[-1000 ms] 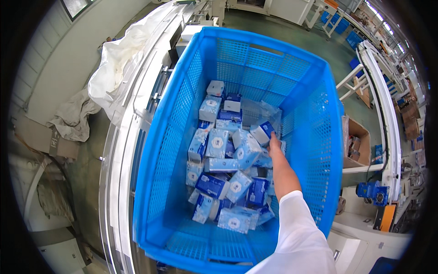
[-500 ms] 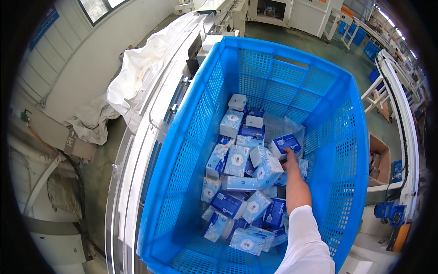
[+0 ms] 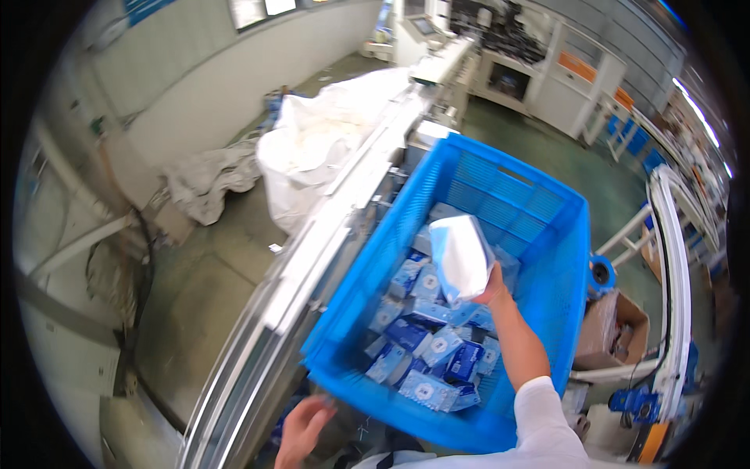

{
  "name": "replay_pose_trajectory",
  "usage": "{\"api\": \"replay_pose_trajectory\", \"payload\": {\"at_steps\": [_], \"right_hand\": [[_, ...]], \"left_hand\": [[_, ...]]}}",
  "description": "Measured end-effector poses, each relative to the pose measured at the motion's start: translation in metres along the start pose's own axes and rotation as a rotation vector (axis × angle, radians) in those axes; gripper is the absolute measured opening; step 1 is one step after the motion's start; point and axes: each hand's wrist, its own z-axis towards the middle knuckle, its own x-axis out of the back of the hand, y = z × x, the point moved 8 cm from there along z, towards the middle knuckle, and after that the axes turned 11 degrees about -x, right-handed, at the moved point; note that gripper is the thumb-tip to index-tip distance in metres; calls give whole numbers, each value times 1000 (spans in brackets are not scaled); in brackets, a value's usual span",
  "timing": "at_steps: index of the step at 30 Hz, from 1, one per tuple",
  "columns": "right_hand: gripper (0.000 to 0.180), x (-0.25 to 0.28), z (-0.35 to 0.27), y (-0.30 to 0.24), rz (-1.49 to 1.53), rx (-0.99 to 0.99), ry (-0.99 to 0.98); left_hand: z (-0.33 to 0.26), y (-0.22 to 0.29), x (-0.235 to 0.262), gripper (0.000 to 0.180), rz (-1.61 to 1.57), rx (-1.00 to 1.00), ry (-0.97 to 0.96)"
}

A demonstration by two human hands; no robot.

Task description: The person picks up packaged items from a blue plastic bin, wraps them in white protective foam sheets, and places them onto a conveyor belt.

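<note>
1. Conveyor point(image 3: 308, 273), the longest thing near the person; its pale, shiny rails run diagonally past the crate's left side.
2. Blue crate point(image 3: 551, 266), deep and lattice-walled; it stands beside the conveyor, in front of the person.
3. White sack point(image 3: 301, 156), slumped on the conveyor's far side, away from the crate.
4. Heap of packs point(image 3: 440, 348), light blue, dark blue and white; they lie at mixed angles on the crate's bottom.
5. Held pack point(image 3: 462, 258), white and light blue, blurred; it looks raised over the heap, still within the crate's outline; whether it is above rim height I cannot tell.
6. Right hand point(image 3: 492, 288), at the pack's near right edge; its fingers appear closed on the pack, though the far ones are hidden; I judge the step in hand to be a one-handed lift of a single pack; the next move calls for a firm but gentle grip, and room over the rim if the pack is to leave the crate.
7. Left hand point(image 3: 305, 431), outside the crate near its lower-left corner; blurred, fingers loosely curled and parted from the thumb, nothing seen in them.
</note>
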Motion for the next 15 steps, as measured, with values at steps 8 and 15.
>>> {"api": "replay_pose_trajectory", "payload": {"at_steps": [8,15], "right_hand": [[52,-141,46,305,-544,-543,195],[68,-178,16,493,-826,-396,136]], "left_hand": [[-17,113,34,78,-130,-532,136],[-159,99,139,44,513,-422,153]]}}
